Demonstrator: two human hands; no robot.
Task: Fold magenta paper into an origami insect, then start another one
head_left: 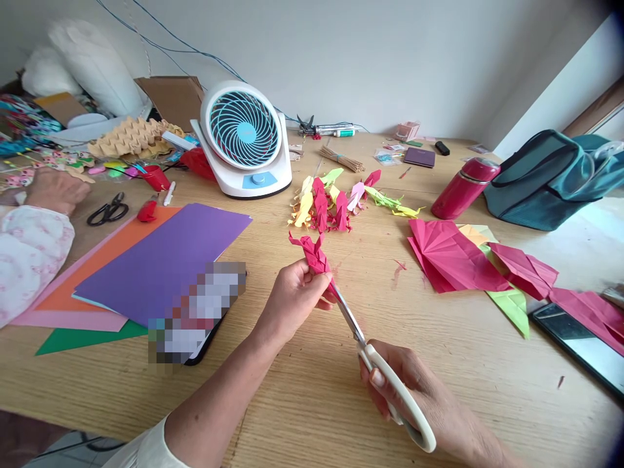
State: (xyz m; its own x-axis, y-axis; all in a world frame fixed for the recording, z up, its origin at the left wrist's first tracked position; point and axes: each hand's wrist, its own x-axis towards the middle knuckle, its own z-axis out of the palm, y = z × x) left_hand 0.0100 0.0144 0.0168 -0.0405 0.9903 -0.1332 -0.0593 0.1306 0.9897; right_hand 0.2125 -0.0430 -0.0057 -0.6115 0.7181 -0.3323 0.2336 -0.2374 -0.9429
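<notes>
While left hand (298,294) is pinching red folded-paper figure (316,255), right hand (423,385) is holding white-handled scissors (359,338); clean snipping is probably depending on steady pinch, short strokes.

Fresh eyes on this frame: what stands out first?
First, the centre: the left hand pinching a red folded-paper figure, with white-handled scissors in the right hand, blades running up to its near end. Just beyond sits a cluster of red, yellow, pink and green paper figures. A white fan stands left of them.
</notes>
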